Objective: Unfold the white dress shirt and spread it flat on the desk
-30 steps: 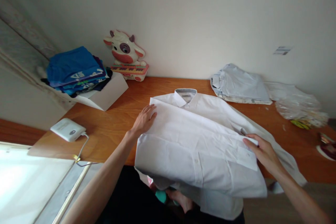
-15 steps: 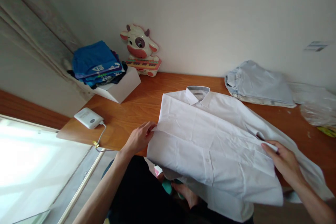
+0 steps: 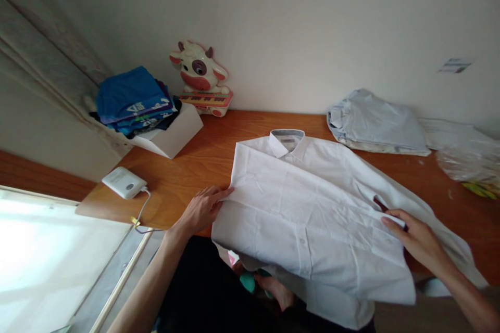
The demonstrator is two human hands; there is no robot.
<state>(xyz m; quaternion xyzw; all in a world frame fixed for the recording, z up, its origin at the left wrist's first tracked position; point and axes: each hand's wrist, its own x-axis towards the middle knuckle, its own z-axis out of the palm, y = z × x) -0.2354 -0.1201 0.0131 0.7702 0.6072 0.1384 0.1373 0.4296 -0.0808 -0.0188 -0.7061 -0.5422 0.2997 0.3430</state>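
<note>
The white shirt (image 3: 312,218) lies face-up on the wooden table (image 3: 203,161), its hem hanging over the near edge. The left hand (image 3: 201,209), fingers flat and spread, presses its left fold, lower along the edge than a second ago. The right hand (image 3: 416,239) pinches the folded sleeve, barely shifted. A folded pale shirt (image 3: 377,122) sits behind.

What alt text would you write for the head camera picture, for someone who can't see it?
A person's left hand and right hand rest on the two side edges of a white collared shirt spread on a wooden table. Folded blue clothes, a cow toy and folded pale garments sit near the wall.
</note>
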